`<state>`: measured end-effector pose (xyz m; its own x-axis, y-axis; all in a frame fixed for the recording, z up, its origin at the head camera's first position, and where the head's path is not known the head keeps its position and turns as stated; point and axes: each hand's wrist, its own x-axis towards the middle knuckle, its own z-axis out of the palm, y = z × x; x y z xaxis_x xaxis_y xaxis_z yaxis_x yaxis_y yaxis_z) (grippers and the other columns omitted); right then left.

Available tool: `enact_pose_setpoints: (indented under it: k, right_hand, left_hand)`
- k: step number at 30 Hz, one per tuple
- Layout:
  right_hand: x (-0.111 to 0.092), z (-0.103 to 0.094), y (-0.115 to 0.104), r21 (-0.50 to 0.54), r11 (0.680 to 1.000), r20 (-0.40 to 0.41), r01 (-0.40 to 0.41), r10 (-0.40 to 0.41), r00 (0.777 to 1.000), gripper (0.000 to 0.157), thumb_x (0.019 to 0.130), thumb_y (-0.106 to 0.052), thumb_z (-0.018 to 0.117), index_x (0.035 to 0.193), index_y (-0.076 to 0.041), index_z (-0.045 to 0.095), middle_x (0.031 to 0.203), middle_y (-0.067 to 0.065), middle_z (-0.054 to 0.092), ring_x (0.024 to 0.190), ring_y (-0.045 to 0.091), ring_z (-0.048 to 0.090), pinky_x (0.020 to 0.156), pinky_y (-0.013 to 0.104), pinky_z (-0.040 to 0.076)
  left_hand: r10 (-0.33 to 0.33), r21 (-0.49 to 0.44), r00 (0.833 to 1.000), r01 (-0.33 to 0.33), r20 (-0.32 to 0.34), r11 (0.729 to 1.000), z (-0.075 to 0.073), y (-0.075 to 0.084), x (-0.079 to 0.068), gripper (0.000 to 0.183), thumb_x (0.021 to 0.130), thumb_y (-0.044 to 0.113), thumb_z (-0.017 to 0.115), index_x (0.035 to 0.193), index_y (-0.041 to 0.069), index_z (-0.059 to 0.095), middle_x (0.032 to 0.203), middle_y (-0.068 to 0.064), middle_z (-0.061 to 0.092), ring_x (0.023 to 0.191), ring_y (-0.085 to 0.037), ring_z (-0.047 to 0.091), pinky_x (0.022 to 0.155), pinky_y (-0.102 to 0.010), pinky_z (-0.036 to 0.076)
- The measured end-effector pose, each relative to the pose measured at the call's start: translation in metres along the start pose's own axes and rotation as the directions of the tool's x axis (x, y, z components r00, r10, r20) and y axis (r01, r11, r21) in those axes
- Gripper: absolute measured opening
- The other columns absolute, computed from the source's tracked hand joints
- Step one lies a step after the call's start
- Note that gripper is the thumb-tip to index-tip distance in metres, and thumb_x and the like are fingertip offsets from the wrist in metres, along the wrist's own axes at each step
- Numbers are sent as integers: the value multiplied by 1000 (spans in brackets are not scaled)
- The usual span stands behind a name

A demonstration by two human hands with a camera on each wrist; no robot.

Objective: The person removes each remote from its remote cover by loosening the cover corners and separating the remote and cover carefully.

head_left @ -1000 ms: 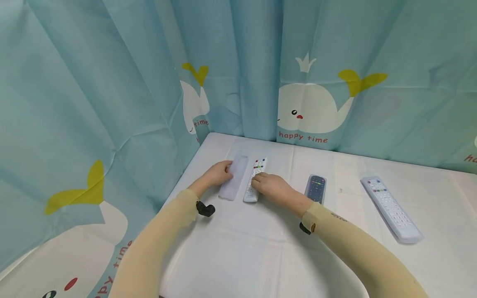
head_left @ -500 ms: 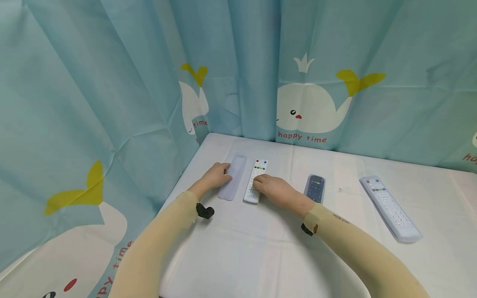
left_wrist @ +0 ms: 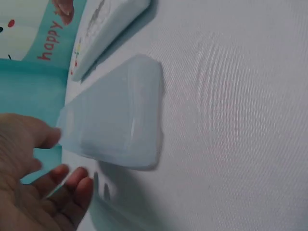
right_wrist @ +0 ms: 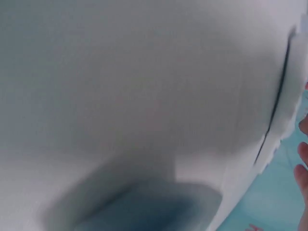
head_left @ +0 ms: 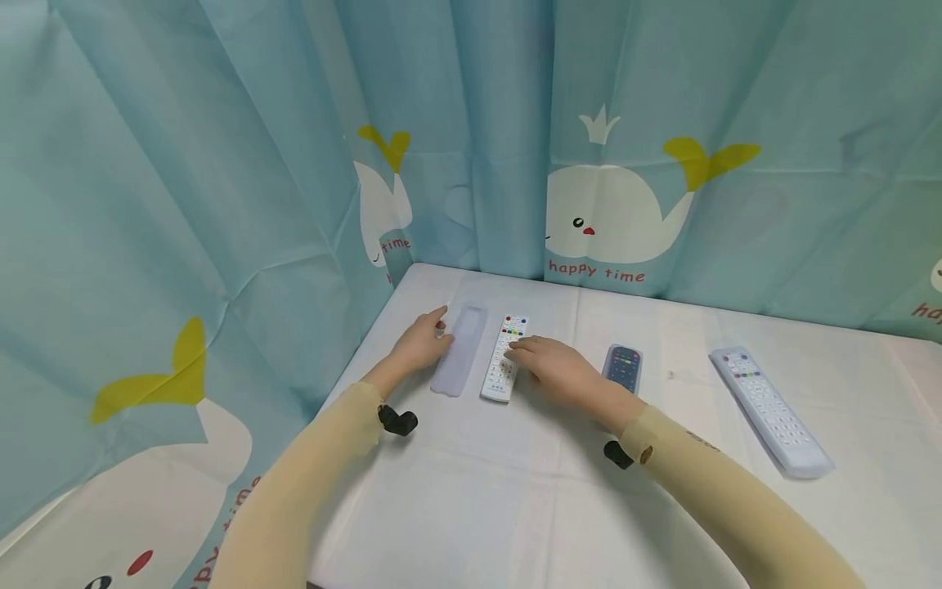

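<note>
A translucent silicone remote cover (head_left: 458, 360) lies flat near the table's left edge. Just left of it, my left hand (head_left: 421, 343) has its fingers spread; in the left wrist view the thumb is close to the cover's far side, and I cannot tell if it touches. To the right of the cover lies a white remote control (head_left: 500, 372) with its buttons up. My right hand (head_left: 555, 370) is over that remote's right side, its fingers loosely bent and holding nothing. Only some fingertips (right_wrist: 302, 178) show at the right wrist view's edge, apart from the remote.
A dark remote (head_left: 624, 368) in a clear cover lies beyond my right forearm, which hides its lower end. Farther right is a larger white remote (head_left: 769, 409), also covered. Blue curtains (head_left: 508, 147) with whale prints stand along the table's back and left sides.
My left hand has let go of the cover's left edge and its fingers have spread. The right hand has come off the white remote, drawing slightly right. Both objects lie nearly where they were.
</note>
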<state>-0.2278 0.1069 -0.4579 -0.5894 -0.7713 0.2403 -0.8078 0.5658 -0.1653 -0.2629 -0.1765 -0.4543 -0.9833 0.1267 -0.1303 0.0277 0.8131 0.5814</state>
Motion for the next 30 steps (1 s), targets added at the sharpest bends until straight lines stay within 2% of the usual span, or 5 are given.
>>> enact_pose_setpoints:
  k: [3, 7, 15, 23, 30]
  right_hand:
    - [-6, -8, 4, 5, 1000, -26, -28, 28, 999, 44, 90, 9, 63, 133, -3, 65, 134, 14, 64, 129, 33, 56, 114, 46, 38]
    - [-15, -18, 10, 17, 998, -58, -62, 63, 996, 45, 90, 8, 63, 133, -4, 65, 135, 13, 64, 129, 33, 56, 116, 47, 36]
    - [-41, -39, 19, 84, 985, -132, -154, 164, 978, 42, 93, 4, 65, 135, -4, 65, 139, 12, 62, 132, 31, 54, 119, 48, 30]
    - [-81, -53, 34, 181, 960, -287, -215, 261, 922, 45, 92, 7, 65, 135, -4, 64, 136, 14, 63, 128, 36, 56, 116, 51, 34]
    - [-108, -61, 37, 208, 927, -290, -311, 362, 886, 45, 94, 3, 63, 138, -6, 62, 138, 13, 62, 129, 37, 55, 109, 54, 39]
  left_hand:
    - [15, -84, 999, -19, -51, 996, -1, 5, -4, 64, 103, 19, 58, 160, 6, 31, 138, -16, 53, 113, -28, 56, 92, -43, 49]
    - [51, -165, 996, -63, -72, 984, 0, 12, -8, 64, 103, 18, 59, 161, 8, 31, 144, -17, 49, 122, -30, 54, 98, -44, 49]
    - [193, -200, 976, -209, -96, 957, 7, 40, -22, 61, 103, 17, 60, 159, 9, 35, 149, -15, 46, 134, -29, 49, 111, -41, 41]
    - [321, -233, 947, -317, -22, 919, 17, 78, -44, 59, 105, 23, 58, 160, 17, 36, 150, -4, 49, 140, -22, 43, 115, -45, 36]
    - [400, -299, 916, -370, 43, 880, 32, 98, -53, 57, 105, 25, 58, 159, 18, 38, 151, -3, 49, 142, -21, 40, 115, -46, 35]
